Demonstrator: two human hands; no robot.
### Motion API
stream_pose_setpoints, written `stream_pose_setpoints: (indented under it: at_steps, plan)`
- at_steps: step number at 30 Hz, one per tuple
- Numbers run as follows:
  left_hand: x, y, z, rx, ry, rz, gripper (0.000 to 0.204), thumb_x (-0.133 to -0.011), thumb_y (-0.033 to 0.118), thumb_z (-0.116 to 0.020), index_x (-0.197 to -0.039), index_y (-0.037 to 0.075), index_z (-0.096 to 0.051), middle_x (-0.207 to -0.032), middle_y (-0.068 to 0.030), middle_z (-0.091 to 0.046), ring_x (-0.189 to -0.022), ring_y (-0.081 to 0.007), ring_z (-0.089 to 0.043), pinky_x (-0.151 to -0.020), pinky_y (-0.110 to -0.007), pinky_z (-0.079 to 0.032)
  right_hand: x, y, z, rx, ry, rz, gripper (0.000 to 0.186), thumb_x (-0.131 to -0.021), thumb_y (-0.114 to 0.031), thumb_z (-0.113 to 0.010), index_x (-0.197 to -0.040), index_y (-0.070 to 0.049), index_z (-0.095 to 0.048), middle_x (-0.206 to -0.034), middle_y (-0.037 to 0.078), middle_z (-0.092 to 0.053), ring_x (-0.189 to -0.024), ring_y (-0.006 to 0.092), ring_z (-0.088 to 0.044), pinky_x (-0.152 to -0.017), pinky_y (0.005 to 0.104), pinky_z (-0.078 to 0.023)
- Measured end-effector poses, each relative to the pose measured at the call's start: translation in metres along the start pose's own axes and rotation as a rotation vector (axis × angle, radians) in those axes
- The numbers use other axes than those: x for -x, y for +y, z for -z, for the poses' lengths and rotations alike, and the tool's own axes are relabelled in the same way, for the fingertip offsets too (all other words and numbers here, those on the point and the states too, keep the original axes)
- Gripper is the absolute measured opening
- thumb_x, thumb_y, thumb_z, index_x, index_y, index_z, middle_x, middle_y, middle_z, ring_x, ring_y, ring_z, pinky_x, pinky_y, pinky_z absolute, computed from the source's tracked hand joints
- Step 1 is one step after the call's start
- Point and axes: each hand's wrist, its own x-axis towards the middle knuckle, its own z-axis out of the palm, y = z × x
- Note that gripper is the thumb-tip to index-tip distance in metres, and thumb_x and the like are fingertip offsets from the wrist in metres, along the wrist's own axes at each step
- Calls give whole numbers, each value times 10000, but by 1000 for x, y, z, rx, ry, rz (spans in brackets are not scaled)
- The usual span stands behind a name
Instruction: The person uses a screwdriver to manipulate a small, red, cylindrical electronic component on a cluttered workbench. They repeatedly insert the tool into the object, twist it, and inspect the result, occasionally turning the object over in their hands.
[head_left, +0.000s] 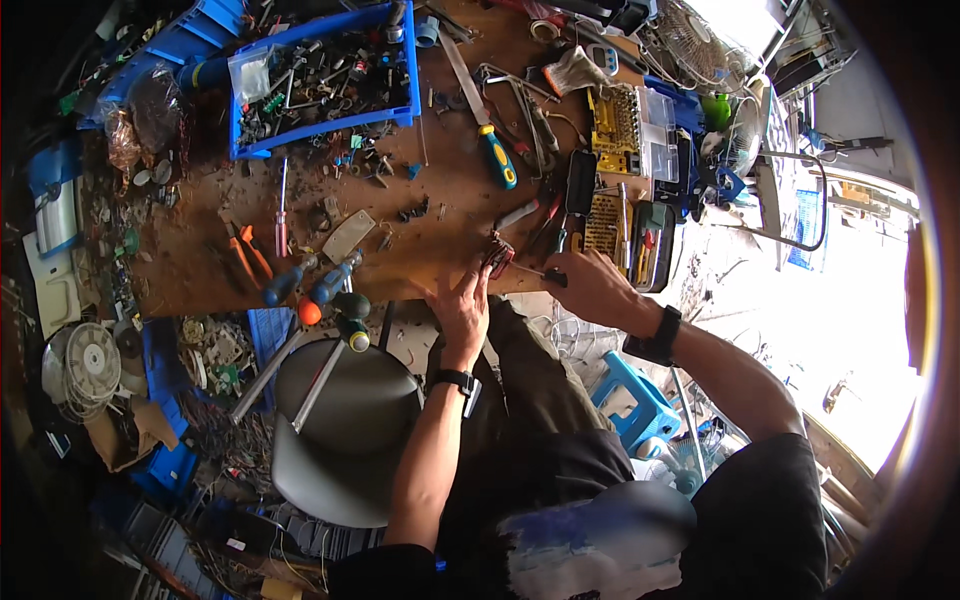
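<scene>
Fingers [469, 284] of the left hand [462, 315] fan out, some splayed to the left, others reaching up against a small red component with dark parts [499, 256], right at the near edge of the brown wooden workbench [455, 215]. Call that component the clock's centre: the left hand sits at seven o'clock, the right hand [598, 287] between three and four. And there, curled fingers pinch the dark handle of a slim, metal-shafted screwdriver [527, 268], its shaft running in toward the red piece! Whether the tip is seated, I can't tell; it's too small.

Now, what makes this go well? I'd say a firm brace from the left fingertips, clear of the shaft's line, since a slip would run toward them. Shaft square to the fastening, steady pressure first, then the twist. Room matters too: the grey-handled tool [517, 214] lies close at one o'clock, the flat steel file with green-and-yellow handle [497, 157] farther off at twelve, likely out of harm's way.
</scene>
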Motion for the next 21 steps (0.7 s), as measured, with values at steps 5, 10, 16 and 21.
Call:
stream_pose_setpoints:
  at_steps: [5, 10, 16, 21]
  plan:
    - [-2, 0, -4, 15, 19, -38, 324, -1012, 266, -743, -1330, 203, -742, -1130, -13, -736, -1186, -218, -652, -1239, -783, -139, 13, 36, -27, -92, 136, 52, 284, -957, -260, -746, -1151, -55, -775, -829, 201, -757, -767, 423, -729, -752, 503, -585]
    - [2, -1, -8, 55, 9, -95, 350, -1009, 234, -742, -1354, 184, -716, -1118, -9, -749, -1083, -200, -691, -1250, -758, -160, 24, 60, -48, -150, 208, 58, 284, -963, -297, -768, -1126, -63, -768, -808, 191, -750, -740, 398, -734, -715, 483, -585]
    - [-6, 6, 5, 52, -46, -162, 345, -1022, 238, -715, -1358, 158, -703, -1197, -7, -761, -1028, -223, -707, -1256, -700, -218, 37, 77, -77, -244, 241, -6, 308, -977, -303, -765, -1141, -45, -733, -803, 227, -725, -754, 415, -722, -693, 495, -565]
    - [-25, -10, 24, 173, -215, -315, 289, -1007, 271, -733, -1251, 116, -740, -1120, -35, -779, -1004, -219, -707, -1214, -667, -325, 53, 27, -45, -48, 215, 12, 258, -1012, -248, -682, -1033, 8, -698, -845, 268, -716, -798, 454, -707, -739, 550, -549]
